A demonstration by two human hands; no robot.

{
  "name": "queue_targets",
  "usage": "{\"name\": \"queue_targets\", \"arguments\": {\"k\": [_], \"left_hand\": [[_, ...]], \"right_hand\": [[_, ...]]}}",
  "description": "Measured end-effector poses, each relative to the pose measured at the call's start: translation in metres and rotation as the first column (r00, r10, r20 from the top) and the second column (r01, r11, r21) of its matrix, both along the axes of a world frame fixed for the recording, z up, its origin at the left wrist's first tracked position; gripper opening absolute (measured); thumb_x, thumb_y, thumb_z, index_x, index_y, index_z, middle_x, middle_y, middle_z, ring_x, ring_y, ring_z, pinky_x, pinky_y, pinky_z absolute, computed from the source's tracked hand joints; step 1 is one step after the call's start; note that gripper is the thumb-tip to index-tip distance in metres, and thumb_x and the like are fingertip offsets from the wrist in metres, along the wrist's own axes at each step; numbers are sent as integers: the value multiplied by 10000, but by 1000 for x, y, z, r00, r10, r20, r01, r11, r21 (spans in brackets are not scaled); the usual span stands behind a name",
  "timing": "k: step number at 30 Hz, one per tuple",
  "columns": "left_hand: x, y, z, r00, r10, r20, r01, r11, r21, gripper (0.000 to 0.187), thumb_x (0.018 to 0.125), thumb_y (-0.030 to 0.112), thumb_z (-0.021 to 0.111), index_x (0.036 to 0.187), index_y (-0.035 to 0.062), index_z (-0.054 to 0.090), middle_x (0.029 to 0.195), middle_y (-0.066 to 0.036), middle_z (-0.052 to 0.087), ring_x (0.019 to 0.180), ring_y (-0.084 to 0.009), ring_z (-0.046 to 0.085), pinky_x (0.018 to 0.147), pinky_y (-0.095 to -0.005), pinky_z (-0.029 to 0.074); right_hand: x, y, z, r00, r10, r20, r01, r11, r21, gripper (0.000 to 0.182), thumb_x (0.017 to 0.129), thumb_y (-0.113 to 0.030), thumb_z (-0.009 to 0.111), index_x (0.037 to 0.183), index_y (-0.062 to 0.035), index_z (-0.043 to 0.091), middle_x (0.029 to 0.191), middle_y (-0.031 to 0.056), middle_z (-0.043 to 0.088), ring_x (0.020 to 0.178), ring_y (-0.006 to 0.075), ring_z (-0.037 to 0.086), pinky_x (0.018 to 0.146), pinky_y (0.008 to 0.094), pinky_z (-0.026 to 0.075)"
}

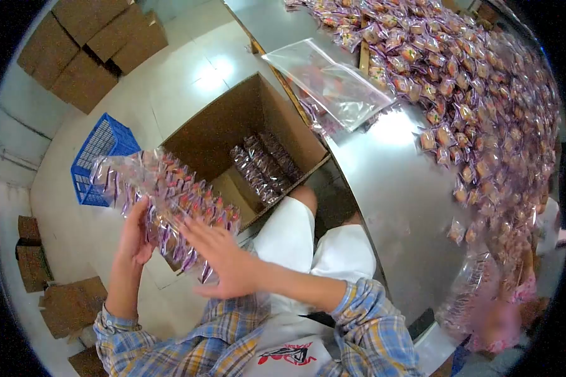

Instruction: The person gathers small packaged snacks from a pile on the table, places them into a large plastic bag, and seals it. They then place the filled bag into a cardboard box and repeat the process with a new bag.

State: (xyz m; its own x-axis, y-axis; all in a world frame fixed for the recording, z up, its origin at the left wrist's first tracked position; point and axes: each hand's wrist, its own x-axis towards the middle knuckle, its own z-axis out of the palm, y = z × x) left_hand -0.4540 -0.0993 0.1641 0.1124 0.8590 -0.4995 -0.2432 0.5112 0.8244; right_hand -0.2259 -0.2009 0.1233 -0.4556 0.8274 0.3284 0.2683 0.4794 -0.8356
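Note:
A clear bag packed with rows of small wrapped pieces (195, 204) is held up over the near left side of an open cardboard box (214, 119). My left hand (138, 232) grips the bag's lower left side, thumb up. Against its near right side lies my right hand (226, 261), fingers stretched out and spread over the plastic. Inside the box, several packed rows in clear wrap (267, 166) sit at the right end.
On the metal table (383, 207) at the right lies a large heap of wrapped pieces (459, 81), with a flat clear bag (333, 81) near its edge. A blue basket (104, 157), stacked cartons (88, 47) and a co-worker's pink sleeve (525, 289) also show.

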Motion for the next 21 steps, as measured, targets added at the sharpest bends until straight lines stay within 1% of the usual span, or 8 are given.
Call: {"name": "queue_targets", "arguments": {"k": [2, 6, 9, 10, 13, 17, 20, 21], "left_hand": [[-8, -1, 1, 999, 13, -46, -16, 999, -48, 474, 1048, 359, 560, 1368, 9, 551, 1268, -141, 673, 1101, -252, 689, 987, -410, 561], [0, 27, 14, 980, -195, -35, 194, 981, -19, 505, 1048, 378, 559, 1395, 12, 534, 1258, -127, 677, 1124, -261, 682, 988, -410, 561], [-5, 56, -27, 970, -242, -3, 241, 967, -81, 442, 1023, 342, 619, 1328, 24, 583, 1194, -125, 701, 1038, -241, 700, 928, -412, 584], [-1, 62, -40, 965, -261, -26, 257, 960, -114, 421, 1015, 331, 636, 1302, 26, 593, 1164, -121, 709, 994, -236, 709, 895, -409, 595], [39, 74, -67, 951, -282, -128, 272, 958, -92, 363, 954, 266, 732, 1212, 28, 636, 1053, -102, 730, 884, -226, 723, 802, -402, 613], [65, 90, -139, 906, -214, -364, 200, 977, -77, 456, 870, 308, 818, 1191, 28, 656, 1030, -90, 720, 824, -193, 705, 726, -377, 592], [61, 98, -186, 906, -187, -380, 140, 979, -149, 506, 843, 345, 840, 1194, 29, 658, 995, -85, 725, 745, -200, 695, 672, -365, 574], [58, 100, -203, 893, -213, -396, 155, 972, -175, 525, 836, 360, 843, 1199, 30, 656, 988, -83, 726, 741, -200, 694, 663, -365, 571]], "right_hand": [[-7, -7, -4, 1000, -3, 13, 3, 1000, 5, 1106, 824, -381, 781, 1620, 36, 136, 1686, 244, 154, 1564, 415, 165, 1226, 493, 232], [-21, -3, -14, 974, -21, -225, -2, 995, -101, 1165, 781, -263, 837, 1622, 31, 87, 1683, 244, 158, 1549, 439, 185, 1246, 475, 218], [-23, -1, -21, 968, -85, -236, 70, 995, -71, 1134, 809, -276, 795, 1606, 58, 60, 1659, 294, 170, 1530, 484, 193, 1263, 496, 189], [-18, 0, -19, 975, -109, -192, 70, 978, -198, 1093, 822, -239, 787, 1596, 77, 82, 1645, 321, 177, 1522, 491, 212, 1263, 487, 209], [-7, 5, -69, 992, -129, -11, 127, 988, -91, 1060, 829, -228, 785, 1589, 83, 115, 1629, 341, 200, 1514, 500, 226, 1254, 484, 243], [73, 18, -60, 896, -304, 323, 244, 946, 213, 799, 810, -221, 772, 1499, 1, 431, 1558, 241, 422, 1457, 421, 388, 1212, 484, 320], [173, 27, -34, 773, -596, 217, 523, 792, 315, 486, 766, -126, 705, 1228, 5, 631, 1256, 244, 625, 1249, 418, 556, 1111, 509, 413], [202, 25, -38, 691, -684, 235, 610, 726, 317, 502, 800, -141, 695, 1277, -10, 611, 1281, 243, 612, 1263, 425, 547, 1113, 529, 402]]}}
